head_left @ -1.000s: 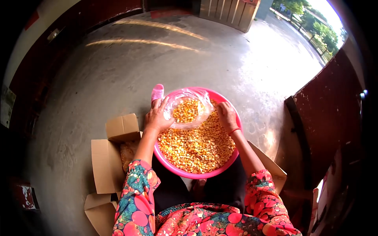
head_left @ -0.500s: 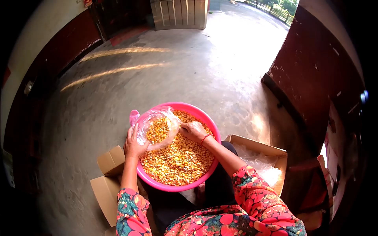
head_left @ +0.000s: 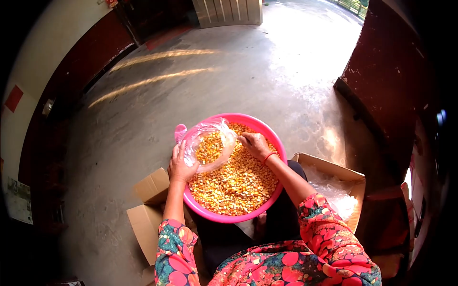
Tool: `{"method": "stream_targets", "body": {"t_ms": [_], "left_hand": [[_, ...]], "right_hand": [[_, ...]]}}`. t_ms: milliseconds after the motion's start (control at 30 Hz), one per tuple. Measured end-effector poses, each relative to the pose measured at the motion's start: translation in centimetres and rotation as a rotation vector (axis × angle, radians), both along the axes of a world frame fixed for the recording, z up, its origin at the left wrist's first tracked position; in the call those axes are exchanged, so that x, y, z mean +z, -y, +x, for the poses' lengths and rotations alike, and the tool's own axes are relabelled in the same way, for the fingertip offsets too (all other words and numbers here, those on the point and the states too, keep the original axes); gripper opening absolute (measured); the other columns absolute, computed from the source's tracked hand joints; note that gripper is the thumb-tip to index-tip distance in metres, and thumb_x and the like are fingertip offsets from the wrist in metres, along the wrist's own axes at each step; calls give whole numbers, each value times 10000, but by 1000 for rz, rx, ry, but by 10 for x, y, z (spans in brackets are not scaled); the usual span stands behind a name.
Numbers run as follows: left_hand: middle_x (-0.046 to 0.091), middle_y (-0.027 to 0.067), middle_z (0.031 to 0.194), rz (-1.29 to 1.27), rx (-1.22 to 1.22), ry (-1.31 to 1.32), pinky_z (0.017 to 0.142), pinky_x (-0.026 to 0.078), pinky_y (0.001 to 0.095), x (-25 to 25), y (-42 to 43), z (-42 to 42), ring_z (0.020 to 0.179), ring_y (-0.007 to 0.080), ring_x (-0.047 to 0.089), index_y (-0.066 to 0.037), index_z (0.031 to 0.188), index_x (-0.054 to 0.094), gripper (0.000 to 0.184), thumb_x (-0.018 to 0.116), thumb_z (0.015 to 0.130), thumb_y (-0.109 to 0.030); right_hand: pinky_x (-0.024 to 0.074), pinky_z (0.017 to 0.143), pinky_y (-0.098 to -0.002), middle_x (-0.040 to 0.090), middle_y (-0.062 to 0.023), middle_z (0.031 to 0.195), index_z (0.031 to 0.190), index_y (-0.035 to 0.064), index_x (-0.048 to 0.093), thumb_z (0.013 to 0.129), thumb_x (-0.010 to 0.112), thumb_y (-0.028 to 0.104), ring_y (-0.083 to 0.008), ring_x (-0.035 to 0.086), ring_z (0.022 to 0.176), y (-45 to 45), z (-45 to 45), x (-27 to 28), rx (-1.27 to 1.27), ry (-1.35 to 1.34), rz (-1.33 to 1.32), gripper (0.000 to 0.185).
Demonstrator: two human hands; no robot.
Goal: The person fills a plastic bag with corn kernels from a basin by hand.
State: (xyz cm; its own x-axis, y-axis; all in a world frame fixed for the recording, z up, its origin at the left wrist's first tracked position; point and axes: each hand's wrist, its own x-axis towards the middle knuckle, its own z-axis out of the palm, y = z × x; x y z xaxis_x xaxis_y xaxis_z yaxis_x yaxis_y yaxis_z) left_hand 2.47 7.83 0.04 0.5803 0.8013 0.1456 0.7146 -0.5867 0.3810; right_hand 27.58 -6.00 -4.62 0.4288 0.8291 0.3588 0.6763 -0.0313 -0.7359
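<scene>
A round pink basin [head_left: 282, 155] full of yellow corn kernels [head_left: 234, 193] rests at my lap. A clear plastic bag [head_left: 215, 125] lies open over its upper left part, with kernels showing inside the ring of its mouth. My left hand [head_left: 181, 164] is closed on the bag's left edge, thumb toward the mouth, at the basin's rim. On the opposite side, my right hand [head_left: 255, 145], with a red bracelet, pinches the bag's right edge just above the kernels; its fingertips are partly hidden. A small pink piece [head_left: 180, 133] sticks out past the rim beyond my left hand.
An open cardboard box [head_left: 355, 176] holding clear plastic bags [head_left: 329, 188] stands to the right of my legs. Another box with raised flaps [head_left: 145, 224] is on the left. Concrete floor [head_left: 143, 119] stretches ahead to a bright doorway, with a dark red wall [head_left: 386, 62] at right.
The whole view has shifted, so the basin and hands appear farther right and higher. Both hands keep hold of the bag's edges, with little other visible change.
</scene>
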Motion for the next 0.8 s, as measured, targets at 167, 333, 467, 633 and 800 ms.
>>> {"method": "stream_targets", "body": {"t_ms": [167, 333, 467, 633, 800], "left_hand": [[353, 70, 1378, -31, 23, -16, 912, 437, 459, -1, 0, -1, 1126, 350, 495, -288, 1386, 282, 886, 694, 603, -333], [343, 73, 1388, -49, 20, -25, 923, 430, 457, -1, -1, 0, 1134, 355, 489, -288, 1392, 273, 884, 682, 609, -340], [343, 75, 1387, -62, 21, -31, 923, 430, 457, 0, -1, 0, 1128, 359, 492, -291, 1394, 266, 884, 678, 614, -343], [343, 80, 1386, -57, 20, -40, 923, 430, 456, -1, -1, 1, 1129, 360, 491, -296, 1395, 260, 889, 680, 614, -352], [344, 82, 1387, -55, 15, -29, 926, 428, 456, 0, -2, 1, 1138, 359, 484, -297, 1396, 257, 900, 690, 608, -352]], "right_hand": [[412, 525, -420, 535, -192, 606, 745, 26, 592, 882, 550, 263, -346, 535, 551, 3, -1, 8, 26, -33, -40, 277], [297, 447, -283, 357, -7, 505, 628, -1, 504, 927, 513, 289, -55, 348, 497, -2, 7, -4, 6, -429, -7, 417], [242, 437, -240, 380, 82, 546, 601, 79, 500, 942, 494, 340, -23, 312, 499, -9, 4, 1, -68, -764, 130, 429], [251, 439, -223, 376, 83, 554, 615, 84, 519, 939, 508, 311, -21, 315, 506, -22, -29, 51, 139, -858, 254, 396], [306, 464, -251, 382, 50, 565, 660, 12, 501, 941, 504, 244, -42, 366, 543, -52, -66, 90, 311, -478, 242, 364]]}}
